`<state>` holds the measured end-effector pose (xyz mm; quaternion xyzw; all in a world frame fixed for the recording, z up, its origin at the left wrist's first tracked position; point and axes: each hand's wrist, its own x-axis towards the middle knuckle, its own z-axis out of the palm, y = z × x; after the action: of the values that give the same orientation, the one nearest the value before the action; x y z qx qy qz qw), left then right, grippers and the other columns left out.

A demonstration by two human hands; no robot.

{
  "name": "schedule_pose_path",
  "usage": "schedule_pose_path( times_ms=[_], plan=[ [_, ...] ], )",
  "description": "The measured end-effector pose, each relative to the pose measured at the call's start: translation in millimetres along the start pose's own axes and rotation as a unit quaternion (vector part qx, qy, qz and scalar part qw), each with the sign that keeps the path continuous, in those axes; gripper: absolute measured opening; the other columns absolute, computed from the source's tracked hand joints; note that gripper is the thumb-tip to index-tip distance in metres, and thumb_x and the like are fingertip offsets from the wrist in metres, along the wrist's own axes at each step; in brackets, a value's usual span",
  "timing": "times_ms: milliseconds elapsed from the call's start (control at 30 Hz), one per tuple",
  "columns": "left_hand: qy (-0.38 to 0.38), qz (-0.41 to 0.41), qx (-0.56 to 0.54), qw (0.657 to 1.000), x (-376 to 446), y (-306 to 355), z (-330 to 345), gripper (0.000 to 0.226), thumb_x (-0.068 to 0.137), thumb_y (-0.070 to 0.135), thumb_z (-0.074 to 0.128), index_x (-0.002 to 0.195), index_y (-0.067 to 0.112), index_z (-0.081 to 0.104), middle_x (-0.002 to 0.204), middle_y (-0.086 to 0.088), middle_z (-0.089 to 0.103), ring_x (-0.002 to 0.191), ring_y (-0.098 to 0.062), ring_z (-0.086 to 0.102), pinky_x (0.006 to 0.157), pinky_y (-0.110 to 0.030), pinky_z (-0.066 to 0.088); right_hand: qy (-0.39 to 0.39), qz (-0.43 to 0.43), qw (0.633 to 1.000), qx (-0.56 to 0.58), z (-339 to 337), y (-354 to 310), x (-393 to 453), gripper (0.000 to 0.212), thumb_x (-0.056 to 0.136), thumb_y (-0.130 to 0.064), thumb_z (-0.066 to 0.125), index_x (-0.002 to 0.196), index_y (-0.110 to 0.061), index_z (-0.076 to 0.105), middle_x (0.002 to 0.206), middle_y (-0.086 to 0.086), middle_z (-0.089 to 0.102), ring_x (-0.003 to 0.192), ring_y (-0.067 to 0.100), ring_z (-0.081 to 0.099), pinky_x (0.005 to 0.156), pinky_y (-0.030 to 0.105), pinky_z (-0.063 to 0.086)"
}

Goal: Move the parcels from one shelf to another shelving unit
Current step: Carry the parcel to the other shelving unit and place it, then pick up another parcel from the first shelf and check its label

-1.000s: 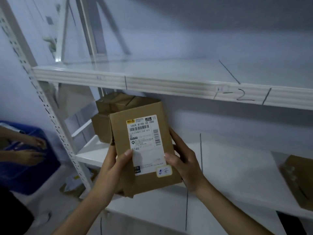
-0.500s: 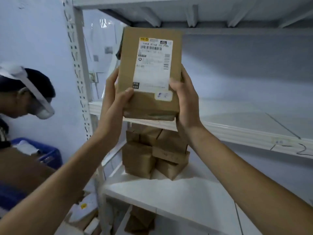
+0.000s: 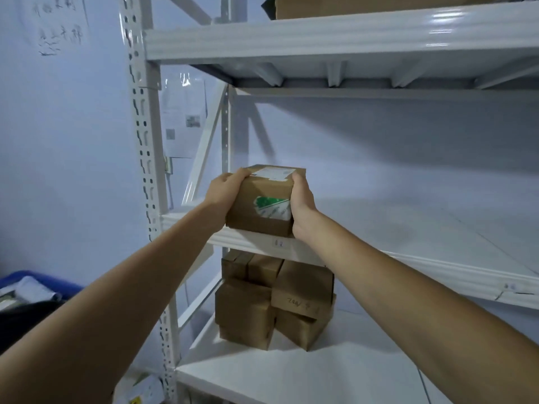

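you have the cardboard parcel pinched between both hands at the front lip of the middle shelf, left hand on its left side, right hand on its right, fingers clamped over the top edges. its near bottom edge sits right at the shelf rim, and i cannot tell whether its base is fully on the shelf. let go now and it may tip forward off the rim onto the stacked parcels on the shelf below. push it deeper before you release. watch the left upright post too: it stands near your left forearm, and a sideways nudge could knock your grip.
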<state>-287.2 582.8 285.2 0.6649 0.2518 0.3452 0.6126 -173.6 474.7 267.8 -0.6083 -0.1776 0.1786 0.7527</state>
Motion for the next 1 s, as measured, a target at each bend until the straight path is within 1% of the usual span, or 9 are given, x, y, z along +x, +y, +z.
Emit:
schedule_pose_path(
  times_ms=[133, 267, 333, 433, 500, 567, 700, 800, 1000],
  plan=[
    [0.015, -0.015, 0.034, 0.999, 7.5, -1.8, 3.5, 0.064, 0.082, 0.064, 0.052, 0.125, 0.020, 0.070, 0.124, -0.014, 0.075, 0.114, -0.033, 0.071, 0.099, -0.046, 0.058, 0.000, 0.032, 0.999, -0.020, -6.3, 6.8, 20.8, 0.086, 0.071, -0.082, 0.044, 0.136, -0.030, 0.068, 0.129, 0.017, 0.079, 0.112, 0.038, 0.080, 0.108, 0.056, 0.062],
    [0.079, -0.003, 0.037, 0.996, 8.4, -5.2, 11.9, 0.072, 0.088, 0.068, 0.046, 0.135, 0.017, 0.064, 0.128, -0.013, 0.069, 0.117, -0.034, 0.067, 0.099, -0.047, 0.053, -0.016, 0.036, 0.999, -0.036, -15.4, -2.8, -7.8, 0.071, 0.101, -0.074, 0.041, 0.141, -0.023, 0.068, 0.130, 0.017, 0.080, 0.120, 0.036, 0.078, 0.113, 0.056, 0.059],
    [0.183, 0.078, 0.068, 0.978, -1.2, -3.3, 21.3, 0.063, 0.095, 0.060, 0.046, 0.135, 0.014, 0.060, 0.131, -0.012, 0.066, 0.121, -0.034, 0.064, 0.105, -0.051, 0.050, -0.033, 0.009, 0.999, -0.040, -22.7, -5.1, -20.8, 0.065, 0.106, -0.067, 0.040, 0.148, -0.023, 0.064, 0.143, 0.015, 0.074, 0.133, 0.036, 0.072, 0.117, 0.056, 0.056],
    [0.301, 0.321, 0.216, 0.872, -37.3, 1.4, 42.5, 0.039, 0.099, 0.035, 0.049, 0.123, 0.008, 0.064, 0.123, -0.012, 0.068, 0.117, -0.033, 0.060, 0.104, -0.047, 0.042, -0.024, -0.084, 0.993, -0.081, -44.6, -7.8, -49.5, 0.057, 0.112, -0.051, 0.046, 0.163, -0.025, 0.050, 0.166, 0.002, 0.055, 0.158, 0.026, 0.048, 0.129, 0.044, 0.039],
    [0.240, 0.466, 0.274, 0.807, -66.7, 2.2, 65.8, 0.026, 0.097, 0.023, 0.054, 0.108, 0.005, 0.068, 0.106, -0.013, 0.072, 0.101, -0.034, 0.063, 0.093, -0.042, 0.041, -0.040, -0.117, 0.989, -0.075, -67.5, -8.8, -70.7, 0.053, 0.111, -0.039, 0.056, 0.160, -0.021, 0.055, 0.154, -0.004, 0.059, 0.152, 0.022, 0.050, 0.122, 0.035, 0.038],
    [0.135, 0.533, 0.305, 0.778, -93.8, -2.9, 94.6, 0.022, 0.096, 0.022, 0.054, 0.099, 0.006, 0.069, 0.093, -0.011, 0.074, 0.088, -0.034, 0.064, 0.086, -0.045, 0.046, -0.042, -0.142, 0.983, -0.105, -94.4, -8.2, -92.2, 0.050, 0.102, -0.046, 0.063, 0.146, -0.022, 0.069, 0.148, -0.006, 0.068, 0.145, 0.018, 0.060, 0.124, 0.039, 0.043],
    [-0.035, 0.507, 0.278, 0.815, -142.4, -22.2, 149.7, 0.026, 0.097, 0.028, 0.052, 0.104, 0.009, 0.069, 0.097, -0.006, 0.071, 0.090, -0.030, 0.064, 0.080, -0.049, 0.052, -0.010, -0.165, 0.962, -0.216, -174.3, -9.6, -130.6, 0.030, 0.099, -0.029, 0.062, 0.119, -0.020, 0.083, 0.124, 0.008, 0.085, 0.121, 0.026, 0.080, 0.111, 0.052, 0.061],
    [-0.106, 0.463, 0.259, 0.841, -172.4, -51.1, 184.1, 0.031, 0.096, 0.035, 0.052, 0.112, 0.013, 0.067, 0.106, -0.003, 0.070, 0.099, -0.026, 0.066, 0.084, -0.045, 0.055, 0.023, -0.139, 0.953, -0.268, -258.1, -7.4, -160.9, 0.021, 0.102, -0.010, 0.064, 0.095, -0.016, 0.083, 0.105, 0.012, 0.089, 0.099, 0.025, 0.087, 0.099, 0.044, 0.068],
    [-0.226, 0.396, 0.337, 0.824, -248.4, -95.7, 290.2, 0.032, 0.094, 0.045, 0.066, 0.119, 0.023, 0.070, 0.114, 0.006, 0.077, 0.103, -0.016, 0.071, 0.086, -0.039, 0.059, 0.031, -0.081, 0.929, -0.359, -428.3, 10.4, -217.9, 0.025, 0.104, -0.009, 0.066, 0.099, -0.027, 0.082, 0.106, -0.006, 0.090, 0.102, 0.016, 0.086, 0.091, 0.033, 0.064]
  ],
)
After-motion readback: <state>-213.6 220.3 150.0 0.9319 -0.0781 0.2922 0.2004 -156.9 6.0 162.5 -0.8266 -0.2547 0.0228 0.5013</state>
